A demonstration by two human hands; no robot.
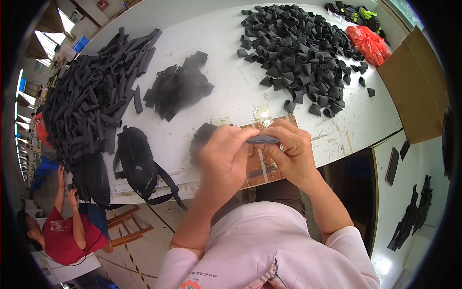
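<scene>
Here, a worker's left hand (225, 156) and right hand (291, 149) met over the near edge of a white table (231, 91), both pinching one dark strip (262, 139) held level between them. The left fingers (243, 137) were curled shut on one end of the strip, the right fingers (274, 131) closed on the other, thumbs pressed to the piece. Just under the hands lay a brown board (262, 168) with pale lines across it, and a small dark stack (202, 137) sat touching the left hand's far side. Beyond the hands, a roll of clear tape (262, 112) rested near the board's far edge. Farther off and to the right spread a large heap of folded black loops (298, 53), with a red bag (368, 43) past it. Ahead and to the left lay a smaller pile of flat black pieces (178, 86), and well to the left a long mound of black strips (91, 96). A black bag (137, 161) hung over the table edge left of the left hand. A second person in a red shirt (62, 238) sat low at the far left.
</scene>
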